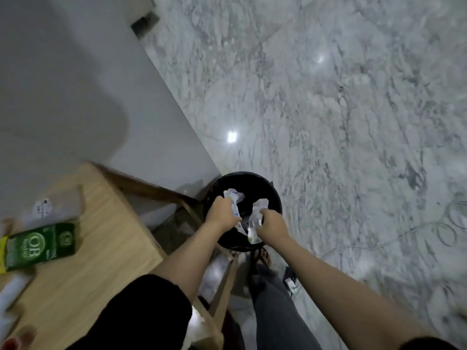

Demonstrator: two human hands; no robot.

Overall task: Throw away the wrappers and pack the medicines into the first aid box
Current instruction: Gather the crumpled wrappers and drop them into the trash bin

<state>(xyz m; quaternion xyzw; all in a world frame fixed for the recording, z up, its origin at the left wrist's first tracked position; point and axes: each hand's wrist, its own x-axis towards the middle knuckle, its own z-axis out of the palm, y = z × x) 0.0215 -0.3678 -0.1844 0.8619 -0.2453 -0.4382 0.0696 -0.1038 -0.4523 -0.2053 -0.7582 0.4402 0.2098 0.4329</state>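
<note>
A crumpled white wrapper (233, 201) is clenched in the left hand (222, 213), and a clear crumpled wrapper (255, 223) is gripped in the right hand (271, 223); both are held directly over the open black bin (274, 195) on the marble floor (353, 122). Just beside the bin, the table (106, 248) is seen, with a green medicine box (40, 246) lying near its left edge.

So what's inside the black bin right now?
Round black bin: dark interior, contents unclear. Left hand and right hand hold crumpled white wrappers over it, covering most.
</note>
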